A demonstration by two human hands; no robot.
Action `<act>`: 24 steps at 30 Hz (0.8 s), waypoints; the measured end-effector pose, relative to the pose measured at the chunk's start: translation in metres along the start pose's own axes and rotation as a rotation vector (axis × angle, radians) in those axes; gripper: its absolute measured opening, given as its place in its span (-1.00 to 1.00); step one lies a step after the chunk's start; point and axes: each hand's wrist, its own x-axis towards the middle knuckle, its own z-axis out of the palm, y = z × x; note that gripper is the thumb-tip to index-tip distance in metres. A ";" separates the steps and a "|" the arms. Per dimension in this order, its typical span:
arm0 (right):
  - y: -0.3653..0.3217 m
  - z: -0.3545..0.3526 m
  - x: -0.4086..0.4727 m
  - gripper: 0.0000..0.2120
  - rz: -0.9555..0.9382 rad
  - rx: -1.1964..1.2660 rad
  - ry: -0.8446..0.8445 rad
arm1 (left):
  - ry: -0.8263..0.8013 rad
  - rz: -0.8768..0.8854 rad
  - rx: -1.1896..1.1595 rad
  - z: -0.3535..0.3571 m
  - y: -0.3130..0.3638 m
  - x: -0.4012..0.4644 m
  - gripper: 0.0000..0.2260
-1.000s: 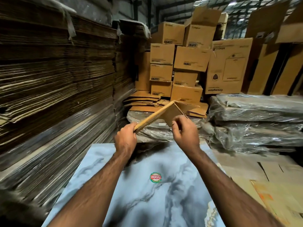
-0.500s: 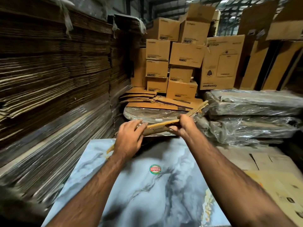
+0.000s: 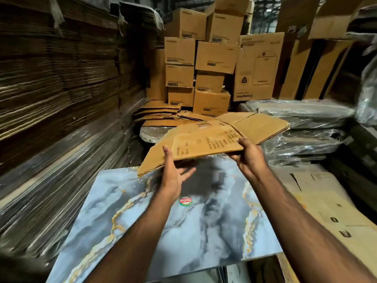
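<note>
A flattened brown cardboard box (image 3: 206, 140) with printed text hangs nearly level above the far edge of a blue-grey marbled slab (image 3: 142, 231). My right hand (image 3: 247, 158) grips its near right edge, thumb on top and fingers underneath. My left hand (image 3: 173, 176) is under the box's near left part with the fingers spread and relaxed; its thumb tip touches the top face. A round red and green sticker (image 3: 185, 201) sits on the slab just below my left wrist.
Tall stacks of flat cardboard sheets (image 3: 51, 88) wall off the left. Stacked brown cartons (image 3: 214, 56) stand behind, with loose flattened boxes (image 3: 161, 113) at their foot. Plastic-wrapped bundles (image 3: 306, 127) lie to the right, and pale flat cartons (image 3: 326, 205) lie beside the slab.
The folded cardboard has swung from an edge-on, tilted pose to lying flat and spread open. My left hand has let go of its grip and now lies open beneath it.
</note>
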 end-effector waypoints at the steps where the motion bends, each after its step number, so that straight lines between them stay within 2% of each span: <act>1: -0.004 -0.009 -0.007 -0.89 -0.031 0.010 0.016 | 0.027 -0.030 -0.157 0.009 -0.001 0.001 -0.31; 3: -0.012 -0.029 -0.019 -0.90 -0.103 0.002 0.052 | 0.101 -0.105 -0.338 0.027 -0.004 0.002 -0.68; 4: -0.015 -0.039 -0.022 -0.89 -0.135 -0.018 0.082 | 0.119 -0.131 -0.368 0.033 -0.008 0.001 -0.79; 6: -0.026 -0.062 -0.027 -0.91 -0.188 -0.044 0.117 | 0.102 -0.170 -0.406 0.040 -0.020 0.000 -0.89; 8: -0.039 -0.087 -0.029 -0.87 -0.218 -0.058 0.131 | 0.061 -0.208 -0.430 0.044 -0.033 0.000 -0.89; 14: -0.074 -0.173 -0.031 -0.84 -0.239 -0.077 0.219 | -0.029 -0.312 -0.276 0.087 -0.086 0.006 -0.90; 18: -0.100 -0.239 -0.032 -0.84 -0.230 -0.099 0.290 | -0.065 -0.414 -0.152 0.132 -0.141 0.011 -0.80; 24: -0.158 -0.352 -0.021 -0.86 -0.192 -0.162 0.344 | -0.096 -0.455 0.014 0.223 -0.247 0.010 -0.65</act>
